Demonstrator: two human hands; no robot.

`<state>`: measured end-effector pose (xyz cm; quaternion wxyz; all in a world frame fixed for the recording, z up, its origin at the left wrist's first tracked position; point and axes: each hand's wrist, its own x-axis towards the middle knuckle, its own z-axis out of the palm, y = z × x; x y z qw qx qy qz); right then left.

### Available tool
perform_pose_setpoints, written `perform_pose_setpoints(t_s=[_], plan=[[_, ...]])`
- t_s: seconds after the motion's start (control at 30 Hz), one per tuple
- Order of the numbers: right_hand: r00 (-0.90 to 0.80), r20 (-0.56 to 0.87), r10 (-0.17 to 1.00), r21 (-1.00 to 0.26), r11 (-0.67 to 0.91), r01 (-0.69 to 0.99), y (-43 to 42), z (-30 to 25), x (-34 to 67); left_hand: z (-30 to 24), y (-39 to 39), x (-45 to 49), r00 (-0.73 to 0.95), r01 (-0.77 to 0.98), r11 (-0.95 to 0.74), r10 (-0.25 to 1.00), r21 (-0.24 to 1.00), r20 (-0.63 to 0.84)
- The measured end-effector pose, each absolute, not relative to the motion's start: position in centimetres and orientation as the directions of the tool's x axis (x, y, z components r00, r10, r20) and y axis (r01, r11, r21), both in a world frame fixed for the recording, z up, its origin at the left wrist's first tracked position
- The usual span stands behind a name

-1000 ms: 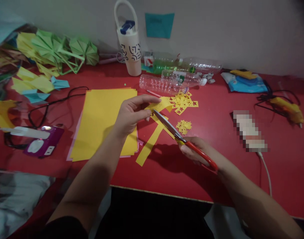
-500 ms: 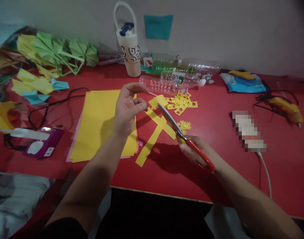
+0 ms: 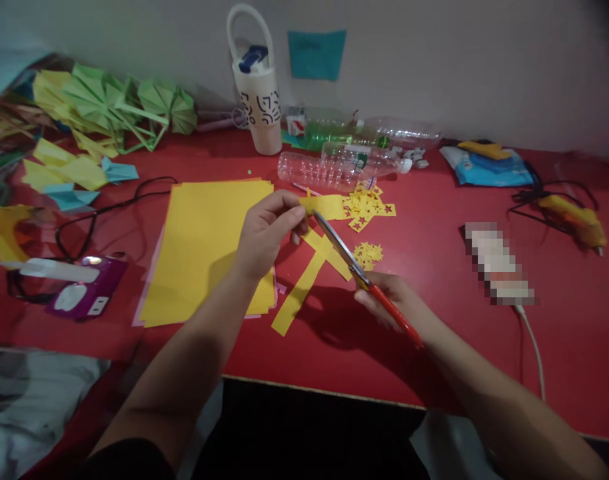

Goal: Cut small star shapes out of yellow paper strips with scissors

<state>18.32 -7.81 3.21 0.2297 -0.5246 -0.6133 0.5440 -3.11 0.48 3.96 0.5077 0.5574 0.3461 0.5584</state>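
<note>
Honestly nothing readable here. The white bottle bag point(image 3: 262, 113) has black squiggles that look a bit like digits but I can't make them out, and the labels on the plastic bottles point(image 3: 334, 172) are too small and blurry.

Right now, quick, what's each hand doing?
Left hand: closed, pinching the yellow paper strip.
Right hand: closed on the red-handled scissors.

a red table point(image 3: 434, 200) is seen, with yellow paper point(image 3: 204, 247), red-handled scissors point(image 3: 364, 283), yellow stars point(image 3: 368, 252) and a white cup point(image 3: 261, 107) patterned in black.
</note>
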Motion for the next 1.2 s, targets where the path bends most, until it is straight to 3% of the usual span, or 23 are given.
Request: perform_pose_setpoints(t_s=[0.37, 0.9, 1.2], plan=[[-0.505, -0.279, 0.817, -0.947, -0.146, 0.288, -7.8, 1.1, 19.5, 4.1, 0.5, -3.0, 0.142, -0.145, -0.282, 0.943, 0.949, 0.302], [-0.488, -0.28, 0.827, -0.936, -0.122, 0.331, -7.9, 2.2, 19.2, 3.6, 0.3, -3.0, 0.172, -0.072, -0.328, 0.926, 0.942, 0.336], [-0.449, -0.343, 0.825, -0.917, -0.19, 0.35, -7.9, 2.2, 19.1, 3.7, 0.3, -3.0, 0.157, -0.067, -0.303, 0.938, 0.951, 0.309]])
